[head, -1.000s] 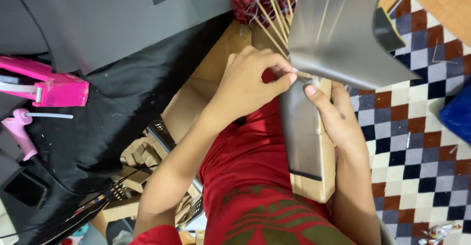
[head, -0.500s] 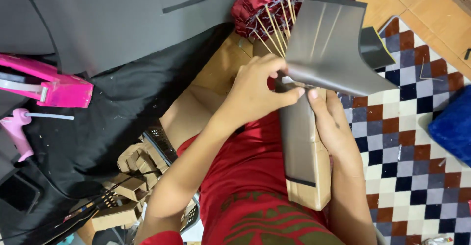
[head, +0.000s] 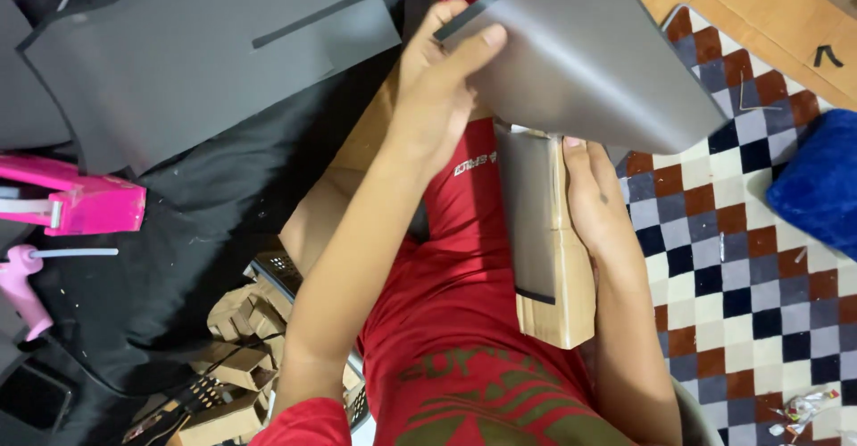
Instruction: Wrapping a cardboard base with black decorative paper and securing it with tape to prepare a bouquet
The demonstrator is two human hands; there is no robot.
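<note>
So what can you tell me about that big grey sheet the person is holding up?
The grey sheet looks like thin, smooth foam or card, matte, with a darker edge along its top. It is bent into a curve and fans out wide at the top. Its lower part narrows to a strip running down the front of a brown cardboard block. The left hand pinches its upper left edge, thumb on the front. The right hand grips the block just beneath it. It is held above the person's lap.

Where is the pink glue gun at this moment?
In the head view, the pink glue gun lies at the far left edge on the black cloth, just below the pink stapler-like tool.
</note>
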